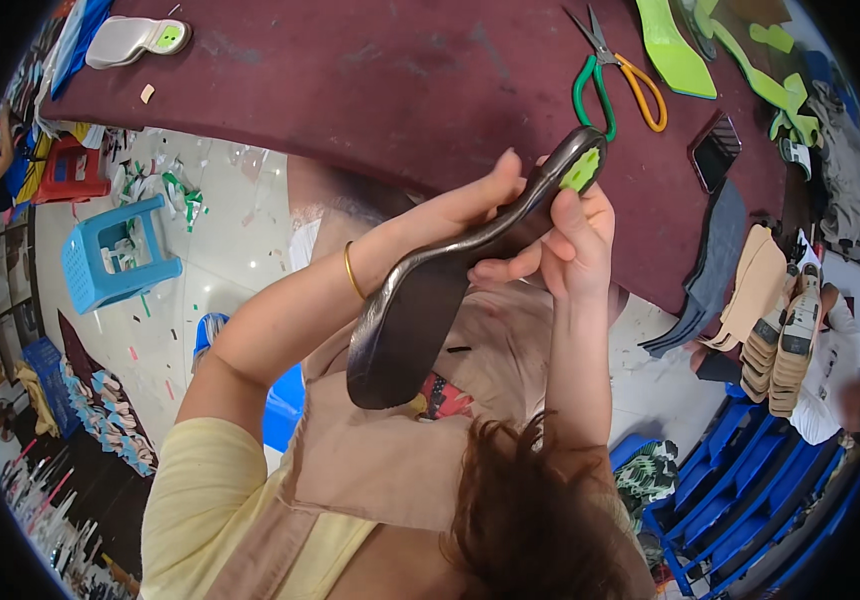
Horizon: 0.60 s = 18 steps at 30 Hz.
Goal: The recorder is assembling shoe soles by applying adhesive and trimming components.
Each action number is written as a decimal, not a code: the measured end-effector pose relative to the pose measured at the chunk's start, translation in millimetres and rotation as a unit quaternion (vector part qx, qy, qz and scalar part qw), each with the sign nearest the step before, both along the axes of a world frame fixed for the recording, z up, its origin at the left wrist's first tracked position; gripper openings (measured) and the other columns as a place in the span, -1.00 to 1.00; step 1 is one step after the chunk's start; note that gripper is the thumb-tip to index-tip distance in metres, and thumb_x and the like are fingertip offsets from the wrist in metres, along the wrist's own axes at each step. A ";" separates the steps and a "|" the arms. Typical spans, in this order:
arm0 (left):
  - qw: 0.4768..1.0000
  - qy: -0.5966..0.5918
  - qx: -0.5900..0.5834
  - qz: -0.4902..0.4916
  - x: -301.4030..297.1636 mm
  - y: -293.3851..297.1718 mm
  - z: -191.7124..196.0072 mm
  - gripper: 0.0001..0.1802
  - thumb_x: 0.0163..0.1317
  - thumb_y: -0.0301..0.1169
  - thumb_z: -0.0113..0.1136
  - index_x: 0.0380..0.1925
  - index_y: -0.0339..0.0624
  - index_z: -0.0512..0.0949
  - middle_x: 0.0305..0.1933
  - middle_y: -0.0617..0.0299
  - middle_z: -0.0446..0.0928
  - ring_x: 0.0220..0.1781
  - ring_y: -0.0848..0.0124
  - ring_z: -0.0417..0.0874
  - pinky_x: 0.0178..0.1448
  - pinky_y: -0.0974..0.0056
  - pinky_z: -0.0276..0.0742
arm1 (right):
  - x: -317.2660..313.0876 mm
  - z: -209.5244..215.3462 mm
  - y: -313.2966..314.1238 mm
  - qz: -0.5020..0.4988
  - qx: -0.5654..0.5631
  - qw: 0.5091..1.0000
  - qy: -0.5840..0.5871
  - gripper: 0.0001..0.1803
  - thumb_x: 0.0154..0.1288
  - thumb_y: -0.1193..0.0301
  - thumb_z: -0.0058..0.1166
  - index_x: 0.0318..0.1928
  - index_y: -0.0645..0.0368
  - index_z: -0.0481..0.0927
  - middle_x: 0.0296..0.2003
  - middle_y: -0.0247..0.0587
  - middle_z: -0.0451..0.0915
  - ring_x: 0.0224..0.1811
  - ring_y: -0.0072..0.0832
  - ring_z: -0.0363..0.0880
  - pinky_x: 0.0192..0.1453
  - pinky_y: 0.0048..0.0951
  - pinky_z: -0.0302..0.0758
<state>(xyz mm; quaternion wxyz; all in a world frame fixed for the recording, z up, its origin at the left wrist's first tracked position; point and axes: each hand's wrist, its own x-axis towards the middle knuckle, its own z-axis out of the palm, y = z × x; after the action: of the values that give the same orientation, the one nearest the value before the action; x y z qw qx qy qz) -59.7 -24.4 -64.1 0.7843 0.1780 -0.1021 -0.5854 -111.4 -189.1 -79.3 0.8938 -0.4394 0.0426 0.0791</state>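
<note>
Holding a dark glossy sole (420, 310) in mid-air above the lap, near side of the maroon counter (350, 80). Grasping it at the right edge with the fingers of the right hand (578, 240), thumb laid close to the bright green patch (582, 171); probably gripped here to steady the narrow far end and leave the patch uncovered. Bringing the left hand (485, 192) in along the left edge, thumb raised, other fingers out of sight behind the sole; perhaps supporting from beneath, but cannot tell whether closed on it. Leaving the broad near end free, angled down toward the apron (380, 430).

Noting scissors (605, 57) just beyond on the counter, handles turned to the near side, presumably for easy pick-up. Noting also a phone (716, 152) and lime-green pieces (675, 50) farther right, likely set aside from the hands.
</note>
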 end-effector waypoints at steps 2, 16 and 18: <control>0.999 0.042 0.009 0.017 -4.5 5.4 1.1 -0.28 0.34 0.20 -0.25 -0.10 -0.35 0.43 -0.52 0.19 0.43 -0.72 0.62 0.28 -0.68 0.51 0.18 | 1.7 -7.3 0.4 0.002 0.064 0.998 -0.026 -0.44 0.29 0.27 0.14 0.17 0.34 0.31 0.02 0.10 0.51 -0.28 -0.51 0.54 -0.12 -0.49 0.55; 0.751 -0.493 0.377 0.225 1.6 15.9 7.2 -0.32 0.00 -0.18 0.42 0.01 -0.31 0.32 -0.21 0.01 0.56 -0.14 0.32 0.61 -0.12 0.27 0.51 | 0.1 26.1 32.1 -0.189 -0.353 0.916 0.003 -0.56 0.12 0.30 0.35 -0.25 0.20 0.32 -0.49 -0.37 0.43 -0.48 -0.71 0.44 -0.43 -0.62 0.47; 0.757 -0.484 0.353 0.261 -3.1 17.3 5.6 -0.38 0.09 -0.22 0.34 0.07 -0.25 0.31 -0.16 0.05 0.56 -0.11 0.33 0.60 -0.09 0.28 0.50 | 3.1 25.0 31.7 -0.202 -0.413 0.888 0.021 -0.62 0.15 0.32 0.32 -0.29 0.22 0.35 -0.56 -0.39 0.43 -0.51 -0.72 0.42 -0.42 -0.63 0.47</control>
<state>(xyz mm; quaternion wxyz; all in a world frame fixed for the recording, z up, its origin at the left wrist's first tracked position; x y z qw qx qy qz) -62.8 -7.1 -58.5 0.6340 0.7218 -0.2039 -0.1886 -108.2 -157.4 -54.3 0.6275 -0.7488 0.1779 -0.1183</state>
